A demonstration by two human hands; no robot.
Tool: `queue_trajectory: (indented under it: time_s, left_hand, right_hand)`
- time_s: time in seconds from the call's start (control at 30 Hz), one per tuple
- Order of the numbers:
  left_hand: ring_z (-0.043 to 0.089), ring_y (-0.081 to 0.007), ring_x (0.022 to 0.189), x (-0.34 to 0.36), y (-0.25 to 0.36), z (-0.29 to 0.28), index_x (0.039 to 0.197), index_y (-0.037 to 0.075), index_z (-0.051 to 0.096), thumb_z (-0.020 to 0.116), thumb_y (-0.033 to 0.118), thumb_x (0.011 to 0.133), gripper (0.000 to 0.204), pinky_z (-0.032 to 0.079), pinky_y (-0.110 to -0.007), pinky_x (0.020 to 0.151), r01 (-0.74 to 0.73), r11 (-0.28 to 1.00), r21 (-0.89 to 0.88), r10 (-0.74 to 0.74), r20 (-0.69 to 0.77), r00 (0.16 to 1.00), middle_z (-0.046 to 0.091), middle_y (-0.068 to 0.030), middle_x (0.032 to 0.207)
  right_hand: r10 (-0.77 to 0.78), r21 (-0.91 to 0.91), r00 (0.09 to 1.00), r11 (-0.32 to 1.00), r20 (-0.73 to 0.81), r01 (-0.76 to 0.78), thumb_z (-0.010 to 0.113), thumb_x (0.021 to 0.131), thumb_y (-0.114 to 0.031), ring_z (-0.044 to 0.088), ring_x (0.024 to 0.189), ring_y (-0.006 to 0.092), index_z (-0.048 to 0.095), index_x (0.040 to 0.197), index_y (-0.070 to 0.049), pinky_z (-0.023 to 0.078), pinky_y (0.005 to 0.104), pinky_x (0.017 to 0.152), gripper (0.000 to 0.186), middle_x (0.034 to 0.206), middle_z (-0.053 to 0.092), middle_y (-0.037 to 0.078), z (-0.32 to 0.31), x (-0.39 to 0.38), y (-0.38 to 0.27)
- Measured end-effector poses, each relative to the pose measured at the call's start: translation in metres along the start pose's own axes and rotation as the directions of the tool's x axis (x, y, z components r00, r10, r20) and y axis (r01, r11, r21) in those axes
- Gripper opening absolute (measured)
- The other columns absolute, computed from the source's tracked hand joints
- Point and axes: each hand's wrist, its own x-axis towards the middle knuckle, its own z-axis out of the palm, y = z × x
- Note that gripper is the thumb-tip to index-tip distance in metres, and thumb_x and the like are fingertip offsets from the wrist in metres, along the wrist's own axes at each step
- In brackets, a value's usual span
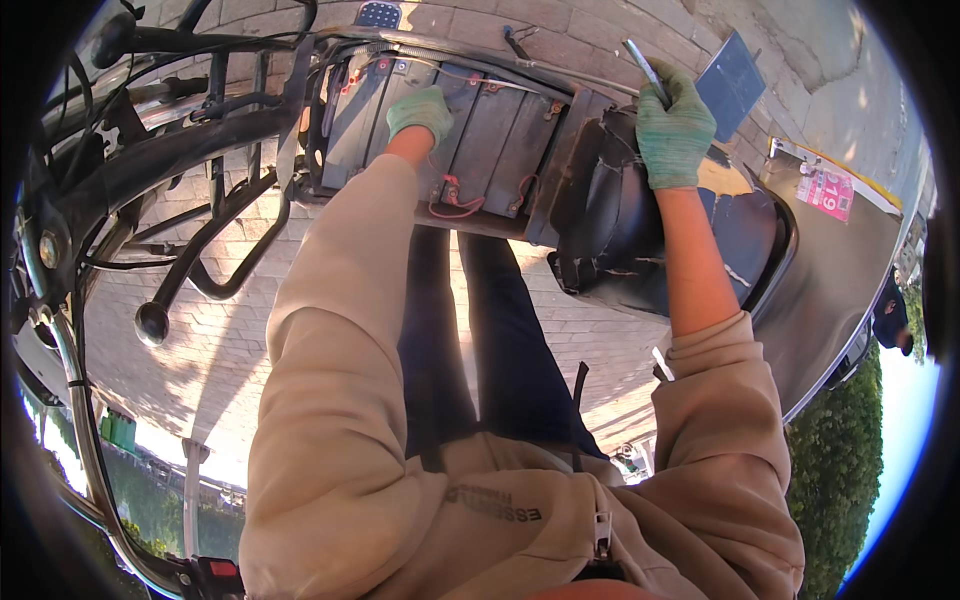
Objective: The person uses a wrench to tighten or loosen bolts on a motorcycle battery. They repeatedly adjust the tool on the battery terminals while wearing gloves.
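My left hand (420, 110), in a green glove, rests flat on top of a row of dark batteries (500, 135) in the open compartment of a two-wheeled vehicle. Red wires (455, 200) loop along the near side of the batteries. My right hand (675, 130), also green-gloved, is shut on a thin metal tool (645, 68) that points up and away, above the raised black seat (610, 220).
The black frame tubes and a footrest (152, 322) stand at the left. A blue flat panel (733, 82) lies on the brick paving beyond the seat. A grey metal surface with a pink sticker (830, 192) is at the right. Another person (892, 320) is at the far right.
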Motion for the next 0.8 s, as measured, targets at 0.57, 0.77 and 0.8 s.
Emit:
queue_trajectory:
  time_s: [0.57, 0.77, 0.8]
  left_hand:
    - [0.067, -0.0354, 0.101, 0.002, 0.029, 0.006, 0.111, 0.016, 0.064, 0.064, 0.037, 0.09, 0.029, 0.052, -0.048, 0.083, -0.264, 0.965, -0.011, 0.263, -0.039, 0.964, 0.072, -0.0115, 0.104]
    - [0.067, -0.0366, 0.1, -0.003, 0.028, 0.032, 0.108, 0.015, 0.064, 0.067, 0.035, 0.088, 0.029, 0.052, -0.047, 0.084, -0.206, 0.975, -0.083, 0.19, -0.173, 0.967, 0.072, -0.0134, 0.102]
    - [0.067, -0.0369, 0.1, -0.007, 0.024, 0.036, 0.106, 0.014, 0.064, 0.067, 0.035, 0.087, 0.028, 0.052, -0.047, 0.084, -0.216, 0.973, -0.086, 0.2, -0.165, 0.966, 0.072, -0.014, 0.102]
  right_hand:
    - [-0.047, -0.096, 0.999, 0.994, 0.022, 0.049, 0.067, 0.087, -0.027, 0.071, 0.08, 0.0285, 0.074, 0.11, -0.02, 0.055, 0.0388, 0.075, 0.026, 0.082, 0.073, 0.011, -0.001, 0.001, -0.003]
    - [-0.017, -0.193, 0.895, 0.974, 0.445, 0.115, 0.065, 0.091, -0.039, 0.069, 0.081, 0.0321, 0.075, 0.107, -0.017, 0.054, 0.0421, 0.075, 0.028, 0.085, 0.072, 0.011, -0.017, 0.007, -0.009]
    - [-0.044, -0.221, 0.875, 0.96, 0.482, 0.17, 0.065, 0.092, -0.036, 0.069, 0.085, 0.033, 0.074, 0.109, -0.016, 0.054, 0.0421, 0.079, 0.028, 0.089, 0.073, 0.013, -0.022, 0.008, -0.013]
